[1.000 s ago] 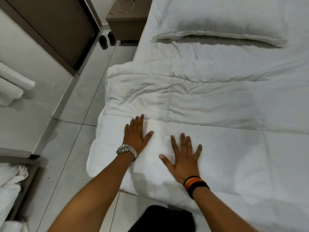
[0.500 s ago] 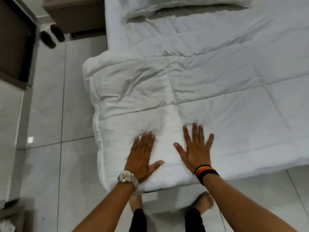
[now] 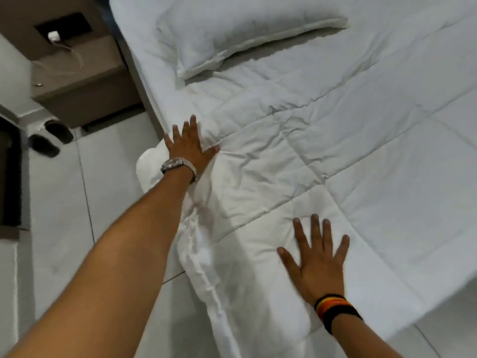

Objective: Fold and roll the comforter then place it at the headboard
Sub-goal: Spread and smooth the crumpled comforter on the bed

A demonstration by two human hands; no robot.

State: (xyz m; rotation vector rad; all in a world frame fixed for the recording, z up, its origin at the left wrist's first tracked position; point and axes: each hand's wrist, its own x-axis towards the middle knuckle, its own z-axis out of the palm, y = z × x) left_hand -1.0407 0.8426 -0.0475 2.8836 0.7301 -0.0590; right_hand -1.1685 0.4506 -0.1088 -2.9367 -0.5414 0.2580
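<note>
A white quilted comforter lies folded across the bed, its wrinkled edge hanging over the near left side. My left hand, with a metal watch on the wrist, presses flat on the comforter's far left corner at the mattress edge, fingers spread. My right hand, with a striped wristband, lies flat and spread on the near panel of the comforter. Neither hand holds any fabric. A white pillow rests at the head end of the bed.
A brown bedside table with a white charger and cable stands left of the bed's head. A pair of dark slippers sits on the tiled floor beside it. Floor runs along the bed's left side.
My left hand has slid away from the right hand, up along the comforter's left edge to its far corner. The right hand has stayed flat on the near panel. The view has swung towards the pillow.
</note>
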